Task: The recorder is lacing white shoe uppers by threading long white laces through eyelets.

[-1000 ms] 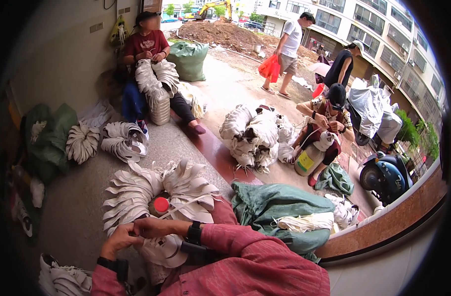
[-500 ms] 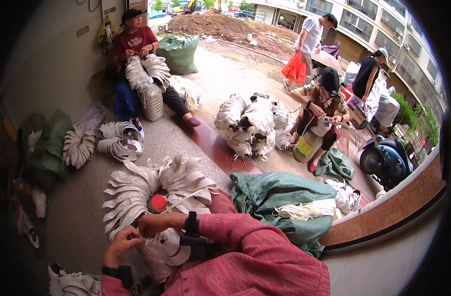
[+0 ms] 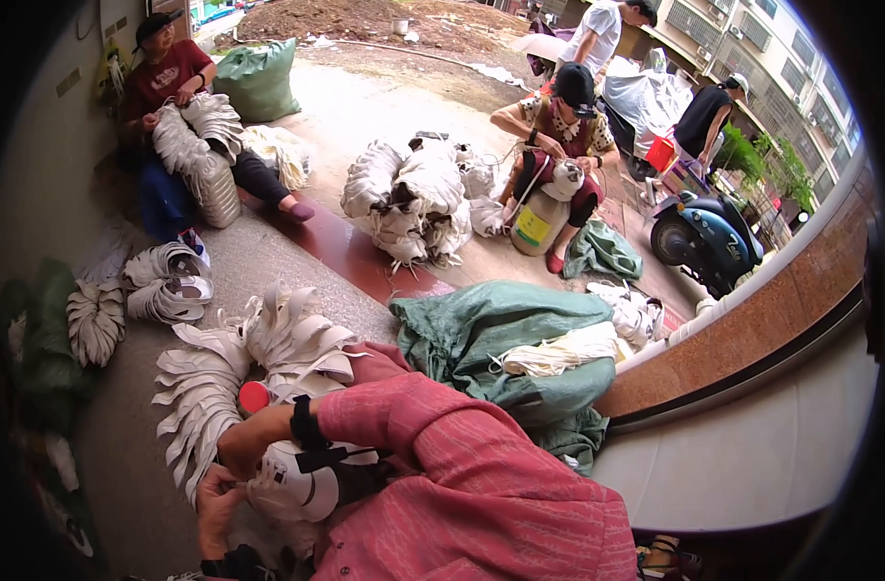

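Observation:
A white shoe upper [image 3: 292,481] with small dark details lies low in front of me, under my right wrist. My left hand [image 3: 217,499] is closed, its thumb and fingers pinched at the upper's left edge. Close above it, my right hand [image 3: 248,442] curls downward with the fingers closed. What the right fingertips hold is hidden behind the hand. Beyond my hands, a bundle of white shoe uppers [image 3: 208,373] fans out around a container with a red lid [image 3: 253,397]. Both wrists wear black bands.
Green sacks [image 3: 500,324] with a bundle of pale laces [image 3: 561,351] lie to my right. Stacked uppers [image 3: 408,194] stand ahead. One seated person [image 3: 176,82] and another [image 3: 558,121] handle uppers on plastic jugs. A scooter [image 3: 706,237] stands at right.
The view has turned, so the surroundings sit further left and lower right things show. My hands stay together at the shoe upper. The person in white has walked on behind the seated worker.

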`<state>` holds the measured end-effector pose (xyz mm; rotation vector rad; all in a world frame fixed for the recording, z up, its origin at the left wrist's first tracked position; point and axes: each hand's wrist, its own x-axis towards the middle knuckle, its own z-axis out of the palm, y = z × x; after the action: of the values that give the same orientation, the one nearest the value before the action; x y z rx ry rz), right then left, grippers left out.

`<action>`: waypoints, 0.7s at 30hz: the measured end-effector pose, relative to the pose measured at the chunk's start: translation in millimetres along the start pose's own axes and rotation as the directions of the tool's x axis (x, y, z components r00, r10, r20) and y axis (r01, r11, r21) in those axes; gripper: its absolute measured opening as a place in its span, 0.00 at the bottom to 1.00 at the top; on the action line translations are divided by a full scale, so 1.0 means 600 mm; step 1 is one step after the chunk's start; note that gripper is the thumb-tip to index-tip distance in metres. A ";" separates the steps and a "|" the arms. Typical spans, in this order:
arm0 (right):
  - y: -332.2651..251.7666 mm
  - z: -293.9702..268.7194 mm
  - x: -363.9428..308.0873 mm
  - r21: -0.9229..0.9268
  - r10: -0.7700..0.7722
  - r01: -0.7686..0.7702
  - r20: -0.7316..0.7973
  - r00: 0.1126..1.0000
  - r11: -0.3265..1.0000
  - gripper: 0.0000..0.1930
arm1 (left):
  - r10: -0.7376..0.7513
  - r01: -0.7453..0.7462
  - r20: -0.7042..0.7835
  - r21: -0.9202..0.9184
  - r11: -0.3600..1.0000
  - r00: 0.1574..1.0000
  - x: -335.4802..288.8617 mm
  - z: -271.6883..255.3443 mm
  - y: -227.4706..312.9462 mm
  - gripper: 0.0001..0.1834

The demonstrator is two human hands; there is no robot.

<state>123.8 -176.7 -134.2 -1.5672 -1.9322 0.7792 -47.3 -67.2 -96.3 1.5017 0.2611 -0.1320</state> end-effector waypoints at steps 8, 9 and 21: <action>0.002 0.004 -0.051 0.547 0.071 0.016 -0.137 0.988 0.837 0.09 | -0.047 0.045 -0.041 -0.043 0.998 0.998 0.000 0.014 0.023 0.12; 0.000 0.007 -0.057 0.605 0.089 0.038 -0.179 0.980 0.795 0.08 | -0.049 0.049 -0.025 -0.020 0.999 0.998 0.001 0.013 0.026 0.12; -0.003 0.043 -0.034 0.672 0.329 -0.017 -0.341 0.881 0.741 0.11 | 0.084 -0.090 0.038 0.224 0.970 0.996 0.002 0.009 0.025 0.06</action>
<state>108.3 -199.5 -151.8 -1.3272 -1.0137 0.9470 -41.6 -71.6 -81.9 1.7334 0.1607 -0.1155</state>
